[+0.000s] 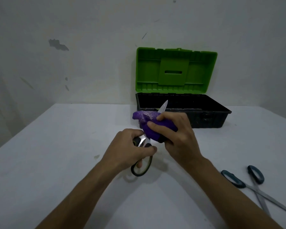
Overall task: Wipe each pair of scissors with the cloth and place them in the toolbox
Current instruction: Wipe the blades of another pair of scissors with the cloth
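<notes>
My left hand (129, 149) grips the black and green handles of a pair of scissors (141, 167), held above the table with the blade tip (163, 105) pointing up and away. A purple cloth (149, 123) is wrapped around the blades, and my right hand (177, 134) is closed on it. Only the blade tip and part of the metal near the pivot show. The toolbox (221, 111), black with its green lid (175, 71) standing open, sits just behind my hands. A second pair of scissors (248, 182) with dark teal handles lies open on the table at the right.
The white table (64, 162) runs to a pale, scuffed wall behind. A small stain (96, 157) marks the tabletop left of my hands. The toolbox stands against the wall at the back right.
</notes>
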{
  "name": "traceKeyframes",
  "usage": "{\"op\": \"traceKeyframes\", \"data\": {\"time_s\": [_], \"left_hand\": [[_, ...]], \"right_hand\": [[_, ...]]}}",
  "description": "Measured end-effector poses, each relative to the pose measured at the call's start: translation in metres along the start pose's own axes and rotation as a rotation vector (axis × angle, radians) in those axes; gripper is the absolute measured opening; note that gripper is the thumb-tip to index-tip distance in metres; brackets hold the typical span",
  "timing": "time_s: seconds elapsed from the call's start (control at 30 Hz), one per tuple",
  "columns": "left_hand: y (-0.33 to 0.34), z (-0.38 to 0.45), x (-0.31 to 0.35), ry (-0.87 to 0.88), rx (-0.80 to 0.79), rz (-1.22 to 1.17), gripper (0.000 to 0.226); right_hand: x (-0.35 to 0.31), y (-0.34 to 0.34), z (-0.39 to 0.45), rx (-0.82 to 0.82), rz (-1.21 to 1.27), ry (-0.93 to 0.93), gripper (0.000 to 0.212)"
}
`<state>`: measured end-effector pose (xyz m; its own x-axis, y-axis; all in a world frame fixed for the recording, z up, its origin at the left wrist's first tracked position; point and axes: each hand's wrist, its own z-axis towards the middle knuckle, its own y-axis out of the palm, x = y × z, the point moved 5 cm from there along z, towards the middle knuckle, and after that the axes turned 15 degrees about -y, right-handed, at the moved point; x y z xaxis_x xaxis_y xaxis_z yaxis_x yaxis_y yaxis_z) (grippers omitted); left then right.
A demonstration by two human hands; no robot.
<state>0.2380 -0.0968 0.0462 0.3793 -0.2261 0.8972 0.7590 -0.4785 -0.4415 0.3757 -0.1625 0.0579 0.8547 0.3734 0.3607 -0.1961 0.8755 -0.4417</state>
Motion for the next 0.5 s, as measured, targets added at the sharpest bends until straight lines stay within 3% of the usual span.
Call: {"op": "traceKeyframes", "data": {"time_s": [0.1, 0.2, 0.5], "left_hand": [[-0.009, 0.001, -0.005, -0.023, 0.03, 0.064, 0.033], [-0.008, 0.003, -0.007, -0.047, 0.04, 0.136, 0.038], [-0.021, 0.061, 0.027, -0.013, -0.039, 0.313, 0.026]], "right_hand": [[0.026, 0.002, 0.008, 0.027, 0.009, 0.165, 0.035], [0.06, 0.006, 0.01, -0.031, 0.044, 0.37, 0.05], [0.139, -0.027, -0.012, -0.183, 0.048, 0.732, 0.044]]}}
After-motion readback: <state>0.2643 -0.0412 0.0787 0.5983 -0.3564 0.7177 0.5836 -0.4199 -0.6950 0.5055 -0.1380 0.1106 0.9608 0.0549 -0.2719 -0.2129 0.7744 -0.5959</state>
